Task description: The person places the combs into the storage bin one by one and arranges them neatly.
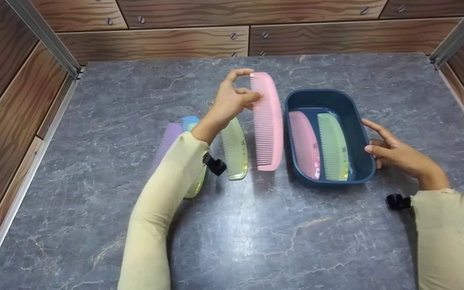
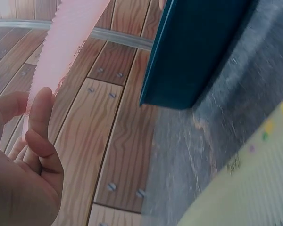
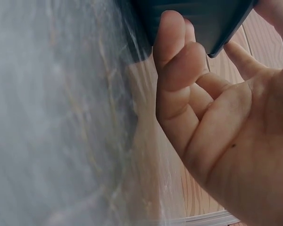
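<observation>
A pink comb (image 1: pixel 271 125) is raised upright above the table, its teeth facing left. My left hand (image 1: pixel 232 98) pinches it near the upper end, with the index finger at its tip. To the right stands a dark blue rectangular box (image 1: pixel 328 183). In it lie a second pink comb (image 1: pixel 306 145) and a green comb (image 1: pixel 334 147), side by side. My right hand (image 1: pixel 397 155) touches the box's right side with index finger and thumb, the other fingers bent. In the left wrist view, the held pink comb (image 2: pixel 61 47) rises from the fingers.
A pale green comb (image 1: pixel 236 151) lies left of the held one. Further left, a purple comb (image 1: pixel 165 141), a blue comb (image 1: pixel 189 119) and another green comb (image 1: pixel 193 189) lie partly under my left forearm. Wood-patterned panels (image 1: pixel 183 42) border the grey marbled table (image 1: pixel 256 241).
</observation>
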A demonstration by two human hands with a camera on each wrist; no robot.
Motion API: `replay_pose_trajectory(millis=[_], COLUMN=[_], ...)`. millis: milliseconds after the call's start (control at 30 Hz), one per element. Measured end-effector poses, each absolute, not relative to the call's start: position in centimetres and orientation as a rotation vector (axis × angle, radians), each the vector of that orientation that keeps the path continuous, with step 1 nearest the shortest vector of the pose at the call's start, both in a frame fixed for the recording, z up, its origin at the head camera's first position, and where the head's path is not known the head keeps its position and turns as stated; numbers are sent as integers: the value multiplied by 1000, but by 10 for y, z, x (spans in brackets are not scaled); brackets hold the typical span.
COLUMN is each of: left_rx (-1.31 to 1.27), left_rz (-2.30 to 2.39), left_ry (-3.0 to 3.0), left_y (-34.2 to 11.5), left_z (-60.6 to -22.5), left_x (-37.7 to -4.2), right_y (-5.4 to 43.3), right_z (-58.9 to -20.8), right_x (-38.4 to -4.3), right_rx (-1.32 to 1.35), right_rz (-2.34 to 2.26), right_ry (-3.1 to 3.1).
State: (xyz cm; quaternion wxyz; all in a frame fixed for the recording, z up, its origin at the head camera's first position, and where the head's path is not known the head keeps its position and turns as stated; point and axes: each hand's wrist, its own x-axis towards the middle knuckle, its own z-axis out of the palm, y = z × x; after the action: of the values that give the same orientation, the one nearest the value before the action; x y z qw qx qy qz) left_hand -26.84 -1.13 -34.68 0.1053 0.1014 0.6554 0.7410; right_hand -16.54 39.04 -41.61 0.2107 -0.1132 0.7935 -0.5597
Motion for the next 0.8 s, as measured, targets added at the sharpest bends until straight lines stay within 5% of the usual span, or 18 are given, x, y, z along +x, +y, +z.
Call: replay_pose_trajectory(millis=[800], left_rx=[306], left_rz=[2188], left_ry=[1838], left_y=[56], left_z=[-355], left_x=[-277], right_y=[391], right_z=[-418], right_x=[-167], right_rx=[-345], right_rz=[-1591], right_ry=[2169])
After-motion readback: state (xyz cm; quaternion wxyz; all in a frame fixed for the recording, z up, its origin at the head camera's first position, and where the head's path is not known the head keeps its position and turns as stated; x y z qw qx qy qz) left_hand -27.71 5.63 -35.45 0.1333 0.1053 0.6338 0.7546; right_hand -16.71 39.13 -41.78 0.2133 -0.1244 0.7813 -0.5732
